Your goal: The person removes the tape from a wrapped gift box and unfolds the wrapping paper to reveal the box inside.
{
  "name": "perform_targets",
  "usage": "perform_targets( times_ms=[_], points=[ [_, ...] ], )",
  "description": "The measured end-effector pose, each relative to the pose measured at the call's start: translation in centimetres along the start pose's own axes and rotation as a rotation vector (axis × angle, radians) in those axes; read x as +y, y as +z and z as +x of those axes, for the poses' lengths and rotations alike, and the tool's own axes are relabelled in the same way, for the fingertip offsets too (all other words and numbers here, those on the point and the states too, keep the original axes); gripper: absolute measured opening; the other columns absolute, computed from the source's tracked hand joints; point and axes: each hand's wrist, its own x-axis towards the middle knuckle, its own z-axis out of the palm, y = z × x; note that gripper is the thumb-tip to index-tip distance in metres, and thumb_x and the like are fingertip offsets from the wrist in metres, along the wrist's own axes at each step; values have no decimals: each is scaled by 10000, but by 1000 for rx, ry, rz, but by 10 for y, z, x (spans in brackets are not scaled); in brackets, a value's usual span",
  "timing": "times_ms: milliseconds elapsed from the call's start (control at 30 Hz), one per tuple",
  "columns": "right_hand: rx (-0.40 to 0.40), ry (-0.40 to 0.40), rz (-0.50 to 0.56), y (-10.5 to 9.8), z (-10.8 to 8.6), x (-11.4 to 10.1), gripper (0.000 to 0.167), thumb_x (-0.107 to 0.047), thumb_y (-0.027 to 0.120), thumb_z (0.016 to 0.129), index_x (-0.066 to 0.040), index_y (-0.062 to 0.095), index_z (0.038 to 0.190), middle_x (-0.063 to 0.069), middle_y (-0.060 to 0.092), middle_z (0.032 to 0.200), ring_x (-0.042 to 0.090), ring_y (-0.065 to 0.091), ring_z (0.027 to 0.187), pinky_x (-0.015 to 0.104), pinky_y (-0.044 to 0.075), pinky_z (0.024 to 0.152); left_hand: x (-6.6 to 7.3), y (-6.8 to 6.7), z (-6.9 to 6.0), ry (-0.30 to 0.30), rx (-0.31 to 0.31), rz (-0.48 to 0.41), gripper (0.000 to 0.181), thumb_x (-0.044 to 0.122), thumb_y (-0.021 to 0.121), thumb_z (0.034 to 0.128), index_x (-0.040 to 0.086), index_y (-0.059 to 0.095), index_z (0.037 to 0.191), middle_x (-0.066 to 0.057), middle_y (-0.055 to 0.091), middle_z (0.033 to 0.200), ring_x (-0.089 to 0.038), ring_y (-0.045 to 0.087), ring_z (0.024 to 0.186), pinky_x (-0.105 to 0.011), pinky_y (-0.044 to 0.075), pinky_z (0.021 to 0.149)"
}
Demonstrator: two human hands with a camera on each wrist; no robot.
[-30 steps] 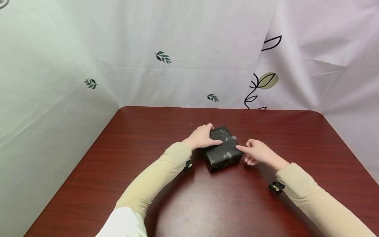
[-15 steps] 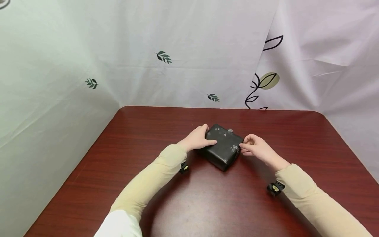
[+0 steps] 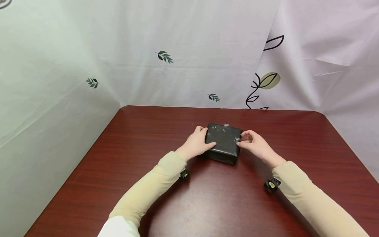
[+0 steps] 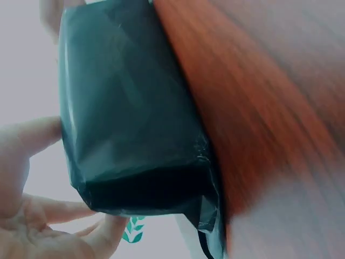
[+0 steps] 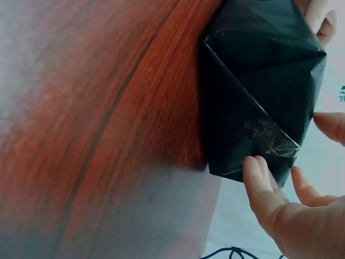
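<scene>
A black wrapped box (image 3: pixel 224 140) with bits of clear tape lies on the table, its long front side facing the camera. My left hand (image 3: pixel 196 142) grips its left side, thumb on the top and fingers along the far left edge. At the right side my right hand (image 3: pixel 255 144) holds the box between thumb and fingers. In the left wrist view the box (image 4: pixel 129 102) shows a smooth side beside my left hand (image 4: pixel 48 216). Folded wrapping shows on the box (image 5: pixel 259 97) in the right wrist view, where fingertips of my right hand (image 5: pixel 296 210) touch it.
The dark red wooden table (image 3: pixel 207 204) spreads around the box. A pale cloth (image 3: pixel 189 39) with leaf prints hangs behind it and at both sides. Each wrist carries a small black camera, the left one (image 3: pixel 184 174) and the right one (image 3: pixel 271 185).
The box has turned on the table, so that its front side now faces the camera more squarely. My left hand has shifted left and nearer; my right fingers have come against the box's right side.
</scene>
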Motion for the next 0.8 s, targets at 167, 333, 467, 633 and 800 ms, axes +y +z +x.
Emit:
perform_targets(
  times_ms=[167,333,467,633,800],
  points=[
    [4,1,-11,2,6,1,452,-159,654,877,81,466,1210,296,545,1225,385,548,1140,415,463,910,6,4,-5,24,55,2,656,329,647,895,24,392,1417,-211,327,1405,-295,613,1042,-382,487,923],
    [14,-3,-22,3,12,2,445,-151,648,879,79,470,1216,297,548,1224,386,546,1140,425,457,915,9,3,-7,29,57,33,600,305,636,904,36,426,1398,-218,377,1380,-321,567,1111,-392,472,944],
    [24,-7,-15,4,16,3,431,-122,641,877,84,470,1215,309,545,1227,395,546,1147,413,459,911,11,3,-5,14,23,67,602,313,604,919,65,397,1426,-223,420,1352,-338,507,1182,-404,457,959],
    [14,-14,-9,3,16,3,438,-126,629,888,81,463,1237,311,531,1245,399,527,1167,427,451,923,24,6,2,-66,-15,128,676,425,562,918,91,337,1462,-258,356,1377,-387,453,1204,-417,473,934],
    [-12,-33,19,3,15,4,449,-136,622,902,79,455,1259,314,512,1270,406,515,1183,426,459,925,43,15,10,-187,-38,318,819,701,430,862,171,330,1478,-258,253,1464,-397,439,1189,-406,511,856]
  ],
)
